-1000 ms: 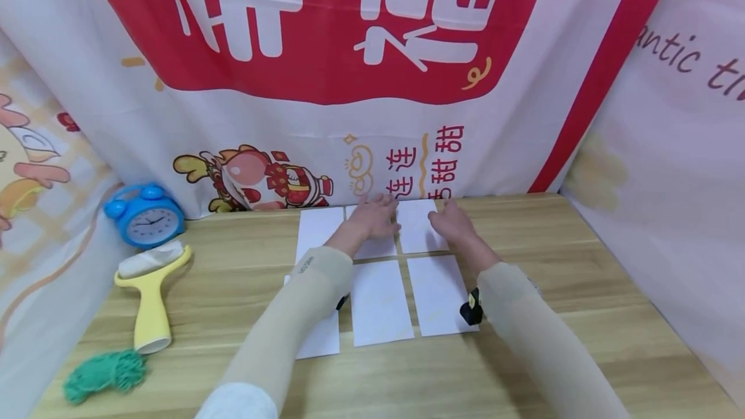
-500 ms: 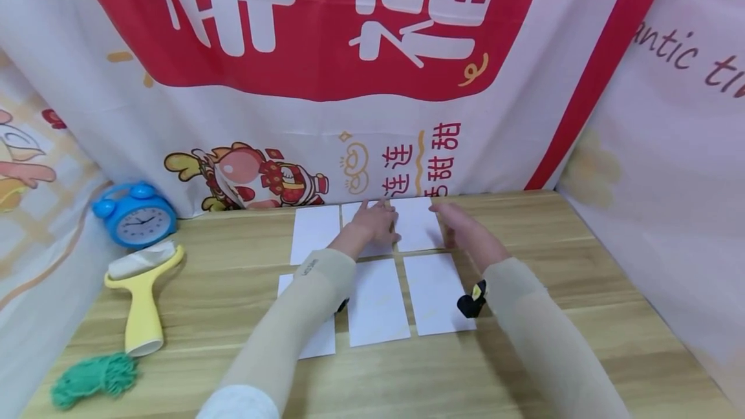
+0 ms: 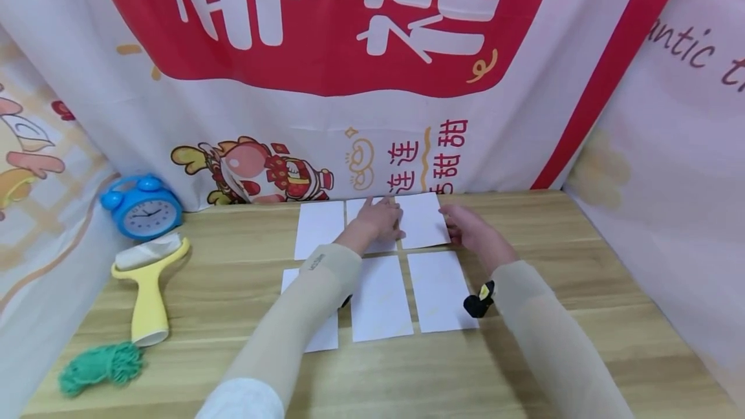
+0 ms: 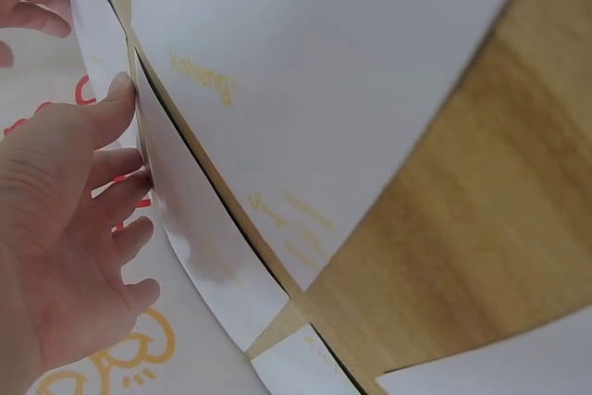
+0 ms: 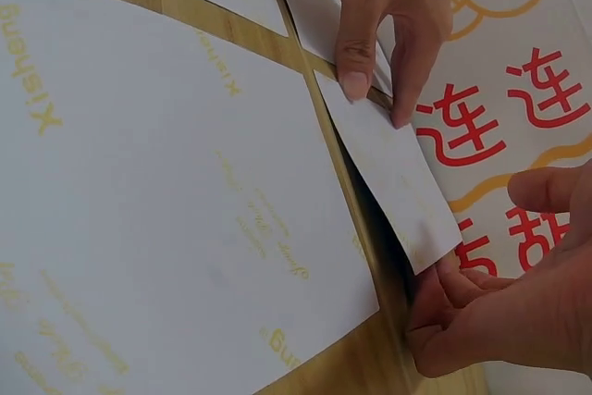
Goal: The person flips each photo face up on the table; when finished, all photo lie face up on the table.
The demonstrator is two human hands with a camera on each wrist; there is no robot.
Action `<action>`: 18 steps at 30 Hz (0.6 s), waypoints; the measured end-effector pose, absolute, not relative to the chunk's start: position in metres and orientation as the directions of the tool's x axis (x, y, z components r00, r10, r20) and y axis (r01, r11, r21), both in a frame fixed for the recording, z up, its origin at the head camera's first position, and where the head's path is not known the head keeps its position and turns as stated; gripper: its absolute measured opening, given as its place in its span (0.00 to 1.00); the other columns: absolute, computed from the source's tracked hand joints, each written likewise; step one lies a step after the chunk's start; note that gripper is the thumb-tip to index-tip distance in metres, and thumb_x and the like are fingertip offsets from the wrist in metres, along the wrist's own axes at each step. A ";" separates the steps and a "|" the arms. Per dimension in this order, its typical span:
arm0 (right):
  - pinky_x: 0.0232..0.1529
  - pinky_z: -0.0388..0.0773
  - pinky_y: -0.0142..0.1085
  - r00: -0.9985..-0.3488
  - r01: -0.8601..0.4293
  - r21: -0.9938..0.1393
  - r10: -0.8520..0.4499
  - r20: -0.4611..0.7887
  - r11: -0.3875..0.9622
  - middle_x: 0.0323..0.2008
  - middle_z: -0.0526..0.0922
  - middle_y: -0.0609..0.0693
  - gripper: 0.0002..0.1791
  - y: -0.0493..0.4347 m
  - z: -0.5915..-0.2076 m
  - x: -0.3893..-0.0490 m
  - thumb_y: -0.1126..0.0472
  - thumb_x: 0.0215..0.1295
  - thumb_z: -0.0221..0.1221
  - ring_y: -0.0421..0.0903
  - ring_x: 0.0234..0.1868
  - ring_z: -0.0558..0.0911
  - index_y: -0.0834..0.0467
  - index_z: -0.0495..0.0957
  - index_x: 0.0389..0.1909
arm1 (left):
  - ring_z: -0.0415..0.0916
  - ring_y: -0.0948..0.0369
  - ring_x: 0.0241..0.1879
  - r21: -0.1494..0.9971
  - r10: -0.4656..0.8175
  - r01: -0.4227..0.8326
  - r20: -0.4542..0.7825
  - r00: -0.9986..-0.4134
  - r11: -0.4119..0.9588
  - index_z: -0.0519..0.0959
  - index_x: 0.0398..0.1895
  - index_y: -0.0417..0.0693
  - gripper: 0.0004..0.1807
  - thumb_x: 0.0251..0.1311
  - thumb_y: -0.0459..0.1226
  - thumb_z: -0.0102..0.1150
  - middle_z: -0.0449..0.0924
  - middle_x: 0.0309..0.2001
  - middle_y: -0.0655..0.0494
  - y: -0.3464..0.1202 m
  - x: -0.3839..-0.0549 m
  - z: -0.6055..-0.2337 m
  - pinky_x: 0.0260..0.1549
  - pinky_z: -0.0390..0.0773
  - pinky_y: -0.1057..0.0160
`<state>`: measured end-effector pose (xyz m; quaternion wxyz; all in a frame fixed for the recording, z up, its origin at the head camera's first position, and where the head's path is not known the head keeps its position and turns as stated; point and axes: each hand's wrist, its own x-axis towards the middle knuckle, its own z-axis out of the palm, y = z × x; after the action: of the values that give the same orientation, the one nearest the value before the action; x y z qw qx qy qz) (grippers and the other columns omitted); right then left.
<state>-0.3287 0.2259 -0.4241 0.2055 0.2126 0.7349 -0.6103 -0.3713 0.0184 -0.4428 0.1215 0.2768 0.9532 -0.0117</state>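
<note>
The slightly lifted white rectangular paper sheet (image 3: 421, 220) sits right of centre: left hand (image 3: 379, 220), fingers spread, at its left edge; right hand (image 3: 476, 233), fingers bent, at the other, grip unclear. Lowering it squarely seems best.

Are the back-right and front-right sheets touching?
Apart: the right wrist view shows a strip of wooden tabletop between the back-right sheet and the front-right sheet.
</note>
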 end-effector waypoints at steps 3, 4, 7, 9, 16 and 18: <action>0.41 0.70 0.31 -0.845 0.531 -0.819 0.066 -0.530 0.219 0.50 0.76 0.52 0.21 0.226 -0.429 -0.327 0.53 0.77 0.51 0.43 0.40 0.73 0.60 0.71 0.64 | 0.47 0.51 0.85 0.052 0.522 0.526 -0.234 -0.820 0.849 0.77 0.64 0.55 0.25 0.72 0.57 0.57 0.60 0.82 0.57 0.016 -0.370 -0.442 0.85 0.42 0.39; 0.38 0.70 0.30 -0.853 0.516 -0.822 0.061 -0.518 0.239 0.42 0.76 0.50 0.17 0.228 -0.431 -0.326 0.55 0.76 0.52 0.43 0.36 0.72 0.62 0.73 0.57 | 0.47 0.50 0.85 0.050 0.524 0.528 -0.237 -0.818 0.848 0.77 0.64 0.56 0.25 0.72 0.57 0.56 0.60 0.82 0.57 0.017 -0.370 -0.441 0.85 0.42 0.39; 0.32 0.70 0.30 -0.873 0.476 -0.825 0.047 -0.486 0.303 0.27 0.71 0.45 0.10 0.232 -0.434 -0.323 0.60 0.74 0.56 0.41 0.28 0.71 0.63 0.74 0.47 | 0.46 0.51 0.86 0.049 0.516 0.521 -0.250 -0.819 0.852 0.76 0.65 0.56 0.26 0.72 0.57 0.56 0.59 0.83 0.57 0.019 -0.371 -0.439 0.85 0.41 0.39; 0.32 0.72 0.30 -0.884 0.450 -0.828 0.037 -0.465 0.334 0.25 0.71 0.45 0.13 0.233 -0.435 -0.321 0.63 0.71 0.58 0.41 0.26 0.71 0.68 0.76 0.51 | 0.45 0.51 0.86 0.050 0.511 0.516 -0.255 -0.821 0.855 0.76 0.66 0.56 0.26 0.72 0.57 0.56 0.58 0.83 0.57 0.019 -0.371 -0.438 0.85 0.41 0.39; 0.40 0.79 0.28 -0.937 0.338 -0.898 0.015 -0.348 0.282 0.56 0.78 0.59 0.35 0.225 -0.444 -0.317 0.72 0.64 0.62 0.43 0.40 0.78 0.69 0.66 0.72 | 0.49 0.50 0.85 0.058 0.526 0.528 -0.221 -0.821 0.847 0.79 0.55 0.54 0.20 0.71 0.55 0.59 0.66 0.79 0.55 0.023 -0.370 -0.437 0.84 0.43 0.39; 0.43 0.82 0.28 -0.945 0.320 -0.919 0.003 -0.328 0.231 0.65 0.73 0.63 0.37 0.221 -0.448 -0.317 0.75 0.63 0.62 0.47 0.47 0.79 0.67 0.62 0.74 | 0.51 0.50 0.84 0.053 0.532 0.534 -0.210 -0.820 0.844 0.77 0.61 0.53 0.23 0.71 0.55 0.59 0.67 0.79 0.54 0.025 -0.369 -0.439 0.84 0.45 0.39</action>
<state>-0.3168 0.2211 -0.4483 0.1296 0.1042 0.7739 -0.6111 -0.3694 0.0245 -0.4386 0.1088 0.2795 0.9540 -0.0039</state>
